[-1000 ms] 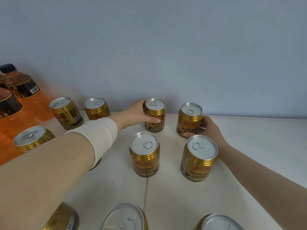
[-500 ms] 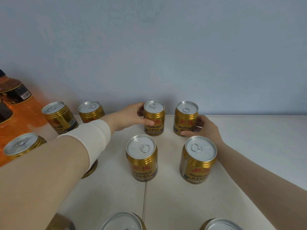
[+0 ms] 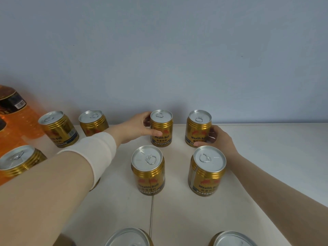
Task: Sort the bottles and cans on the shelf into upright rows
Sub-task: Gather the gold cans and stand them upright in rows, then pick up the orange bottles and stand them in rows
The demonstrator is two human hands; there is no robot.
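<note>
Several gold cans with silver lids stand upright on the white shelf (image 3: pixel 266 157). My left hand (image 3: pixel 136 127) grips the left side of a back-row can (image 3: pixel 161 129) by the wall. My right hand (image 3: pixel 219 139) grips the right side of the neighbouring back-row can (image 3: pixel 197 129). In front of them stand a middle can (image 3: pixel 148 172) and another can (image 3: pixel 206 172). Two more cans (image 3: pixel 58 129) (image 3: pixel 93 124) stand at the back left. A white band (image 3: pixel 92 153) wraps my left forearm.
Orange drink bottles (image 3: pixel 16 119) with black labels stand at the far left. Another can (image 3: pixel 18 161) is at the left edge, partly behind my forearm. Two can lids (image 3: pixel 126 237) (image 3: pixel 232 239) show at the bottom edge. A blue-grey wall (image 3: pixel 177 59) backs the shelf.
Both held cans have slid back towards the wall and stand level with each other. The view has shifted right, so the bottles lie further off the left edge.
</note>
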